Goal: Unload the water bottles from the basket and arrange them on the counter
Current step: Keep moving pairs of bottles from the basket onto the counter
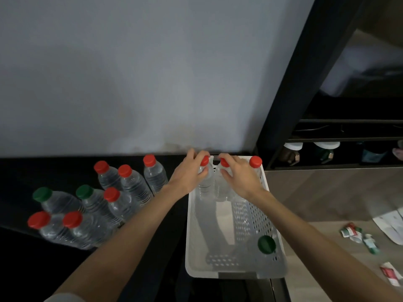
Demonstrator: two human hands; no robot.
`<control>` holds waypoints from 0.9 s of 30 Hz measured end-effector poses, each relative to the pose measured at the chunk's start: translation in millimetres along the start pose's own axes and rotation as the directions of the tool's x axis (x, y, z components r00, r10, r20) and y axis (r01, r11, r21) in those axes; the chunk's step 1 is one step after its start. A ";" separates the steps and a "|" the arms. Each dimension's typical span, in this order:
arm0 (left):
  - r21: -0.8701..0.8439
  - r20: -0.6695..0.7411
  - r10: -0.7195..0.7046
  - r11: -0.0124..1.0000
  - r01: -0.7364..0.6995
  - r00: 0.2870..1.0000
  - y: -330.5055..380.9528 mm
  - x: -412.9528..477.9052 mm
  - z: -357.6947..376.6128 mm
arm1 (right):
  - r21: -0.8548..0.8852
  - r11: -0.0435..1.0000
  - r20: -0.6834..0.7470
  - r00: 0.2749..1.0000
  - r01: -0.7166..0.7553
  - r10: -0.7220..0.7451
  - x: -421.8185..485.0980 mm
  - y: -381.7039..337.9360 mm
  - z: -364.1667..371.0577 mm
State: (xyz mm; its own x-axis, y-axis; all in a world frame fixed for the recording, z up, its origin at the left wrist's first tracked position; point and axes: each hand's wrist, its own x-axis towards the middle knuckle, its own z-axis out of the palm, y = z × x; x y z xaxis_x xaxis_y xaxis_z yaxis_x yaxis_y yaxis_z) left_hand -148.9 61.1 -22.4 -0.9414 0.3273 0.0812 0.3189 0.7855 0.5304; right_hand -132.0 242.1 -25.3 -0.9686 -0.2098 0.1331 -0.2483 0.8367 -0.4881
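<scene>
A white perforated basket (270, 240) stands on the dark counter (19, 171) near the wall. At its far end my left hand (189, 173) grips the neck of a red-capped water bottle (206, 182). Right beside it my right hand (239, 175) closes around the neck of a second red-capped bottle (221, 186). A third red-capped bottle (255, 161) stands in the far right corner of the basket, and a green-capped bottle (266, 244) stands near its front right. To the left, several bottles (122, 192) with red and green caps stand grouped on the counter.
A grey wall rises behind the counter. A dark vertical post (290, 88) borders open shelves at the right holding jars (292, 153). Crumpled red, white and green wrappers (357, 236) and a paper (390, 225) lie on the wood-toned surface at the right.
</scene>
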 end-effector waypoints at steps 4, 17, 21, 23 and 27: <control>-0.015 0.008 0.027 1.000 -0.027 1.000 -4.1 0.2 2.6 | 0.127 0.991 -0.024 0.999 0.051 -0.048 -1.1 5.8 6.0; -0.258 -0.064 -0.082 0.964 0.063 0.995 -4.5 -16.3 13.7 | 0.381 0.921 -0.041 0.994 -0.078 0.102 -20.0 -7.0 1.5; -0.226 -0.077 -0.051 0.973 0.032 0.996 1.2 -23.8 8.0 | 0.360 0.923 -0.068 0.983 -0.137 0.172 -35.0 -8.6 -2.8; -0.233 -0.102 -0.035 0.973 0.010 0.994 7.8 -25.3 1.8 | 0.401 0.905 -0.102 0.974 -0.145 0.201 -40.4 -13.3 -9.4; -0.226 -0.184 -0.006 0.974 -0.036 0.983 23.1 -26.2 -22.0 | 0.427 0.902 -0.206 0.964 -0.065 0.166 -41.3 -31.3 -31.3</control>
State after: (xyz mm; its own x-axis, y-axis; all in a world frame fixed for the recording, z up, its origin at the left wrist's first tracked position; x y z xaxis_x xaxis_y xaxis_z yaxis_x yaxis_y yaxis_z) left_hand -119.3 59.1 6.3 -0.9476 0.2198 0.2320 0.3195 0.6344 0.7039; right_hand -84.0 240.4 11.5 -0.9736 0.0408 0.2245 -0.1652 0.5525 -0.8170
